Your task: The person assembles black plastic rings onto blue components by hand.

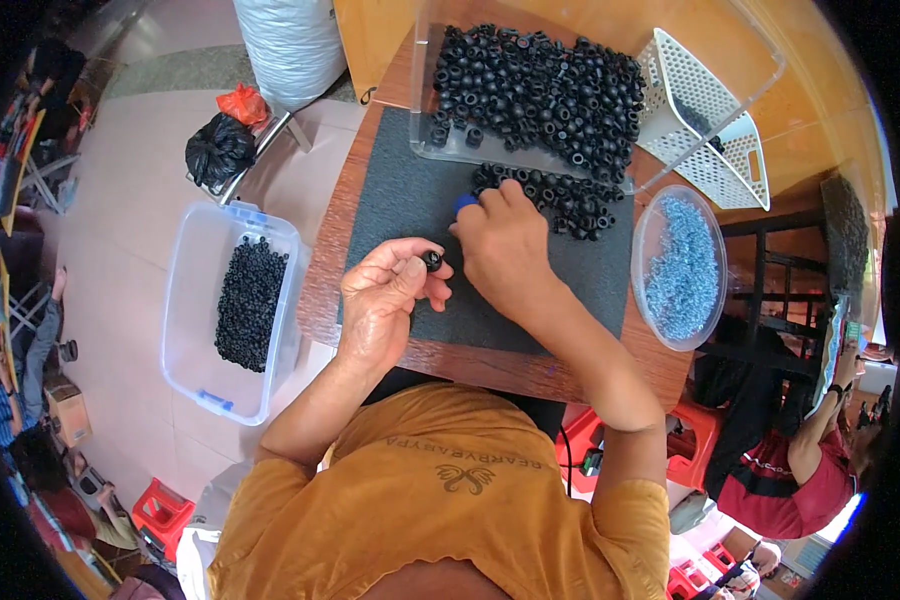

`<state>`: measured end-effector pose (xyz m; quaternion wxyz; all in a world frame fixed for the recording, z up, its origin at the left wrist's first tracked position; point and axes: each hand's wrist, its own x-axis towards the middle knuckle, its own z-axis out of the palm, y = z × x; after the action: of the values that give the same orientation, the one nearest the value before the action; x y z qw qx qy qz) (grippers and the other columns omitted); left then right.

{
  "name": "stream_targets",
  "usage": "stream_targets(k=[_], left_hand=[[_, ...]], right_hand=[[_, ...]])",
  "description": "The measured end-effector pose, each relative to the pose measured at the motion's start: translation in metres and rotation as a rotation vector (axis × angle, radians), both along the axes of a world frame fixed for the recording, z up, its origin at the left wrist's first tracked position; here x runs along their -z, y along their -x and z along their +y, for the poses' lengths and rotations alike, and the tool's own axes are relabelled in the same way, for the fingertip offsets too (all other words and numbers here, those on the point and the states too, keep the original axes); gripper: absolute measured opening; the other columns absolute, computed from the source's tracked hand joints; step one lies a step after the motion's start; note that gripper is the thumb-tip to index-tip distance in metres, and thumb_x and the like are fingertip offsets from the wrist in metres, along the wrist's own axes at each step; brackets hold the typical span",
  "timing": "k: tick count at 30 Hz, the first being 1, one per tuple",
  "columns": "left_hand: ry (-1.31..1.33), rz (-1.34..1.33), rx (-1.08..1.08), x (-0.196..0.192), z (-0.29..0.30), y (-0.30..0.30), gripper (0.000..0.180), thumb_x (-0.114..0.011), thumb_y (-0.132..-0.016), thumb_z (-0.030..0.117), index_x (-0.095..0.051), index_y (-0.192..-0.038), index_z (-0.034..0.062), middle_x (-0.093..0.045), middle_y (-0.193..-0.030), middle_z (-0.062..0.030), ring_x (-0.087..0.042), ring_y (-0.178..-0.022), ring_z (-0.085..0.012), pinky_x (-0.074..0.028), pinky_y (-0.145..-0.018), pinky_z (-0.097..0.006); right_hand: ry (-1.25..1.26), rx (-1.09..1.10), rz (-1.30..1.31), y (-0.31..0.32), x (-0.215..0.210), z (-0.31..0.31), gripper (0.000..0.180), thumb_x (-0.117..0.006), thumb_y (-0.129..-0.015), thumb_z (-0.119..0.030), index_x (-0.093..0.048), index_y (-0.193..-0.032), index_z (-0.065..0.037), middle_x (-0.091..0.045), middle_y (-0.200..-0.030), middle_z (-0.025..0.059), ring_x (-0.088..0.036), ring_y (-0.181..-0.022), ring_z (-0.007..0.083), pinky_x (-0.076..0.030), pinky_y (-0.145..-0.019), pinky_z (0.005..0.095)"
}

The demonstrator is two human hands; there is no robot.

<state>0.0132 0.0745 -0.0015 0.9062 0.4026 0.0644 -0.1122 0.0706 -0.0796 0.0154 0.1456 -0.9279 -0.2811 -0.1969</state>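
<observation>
My left hand (378, 305) is raised over the left part of a dark grey mat (395, 180), pinching a small black round hollow piece (431, 260) between thumb and fingers. My right hand (507, 245) is at the near edge of a loose pile of similar black pieces (582, 208), its fingers curled. A small blue object (464, 202) shows at its finger side, seemingly held; most of it is hidden by the hand. Behind the pile, a clear plastic bin (448, 152) lies with many more black pieces in it.
A round tub (646, 318) of small pale-blue clear pieces stands right of the mat. Beyond it is a white perforated basket (660, 75). On the floor at left sits a clear box (185, 350) with small black parts. Another person (785, 480) sits at right.
</observation>
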Motion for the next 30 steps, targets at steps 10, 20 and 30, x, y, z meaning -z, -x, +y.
stream_targets(k=[10, 20, 30], left_hand=[[0.0, 0.04, 0.028, 0.0, -0.005, 0.002, 0.021, -0.058, -0.09, 0.013, -0.058, -0.103, -0.003, -0.064, -0.087, -0.0136, -0.061, -0.068, -0.0162, -0.048, -0.06, -0.028], [-0.067, -0.026, 0.09, -0.016, -0.048, 0.008, 0.019, -0.055, -0.091, 0.011, -0.055, -0.106, -0.0017, -0.061, -0.091, -0.0069, -0.057, -0.074, -0.0102, -0.046, -0.062, -0.022], [-0.149, -0.022, 0.126, -0.018, -0.07, 0.013, 0.018, -0.056, -0.09, 0.008, -0.055, -0.104, -0.0037, -0.061, -0.092, -0.0084, -0.058, -0.071, -0.012, -0.049, -0.065, -0.026]], right_hand=[[-0.088, -0.05, 0.044, 0.004, -0.001, -0.012, 0.015, -0.069, -0.063, -0.004, -0.057, -0.07, -0.001, -0.052, -0.069, 0.0106, -0.051, -0.07, 0.0279, -0.044, -0.059, 0.0379], [-0.453, -0.029, 0.069, 0.067, -0.034, -0.037, 0.03, -0.074, -0.062, -0.006, -0.059, -0.088, 0.0, -0.059, -0.078, 0.0092, -0.053, -0.064, 0.0269, -0.043, -0.053, 0.0344], [-0.347, -0.033, -0.092, 0.076, -0.023, -0.056, 0.028, -0.071, -0.061, -0.001, -0.051, -0.08, 0.002, -0.055, -0.075, 0.0131, -0.048, -0.06, 0.0275, -0.041, -0.049, 0.0356]])
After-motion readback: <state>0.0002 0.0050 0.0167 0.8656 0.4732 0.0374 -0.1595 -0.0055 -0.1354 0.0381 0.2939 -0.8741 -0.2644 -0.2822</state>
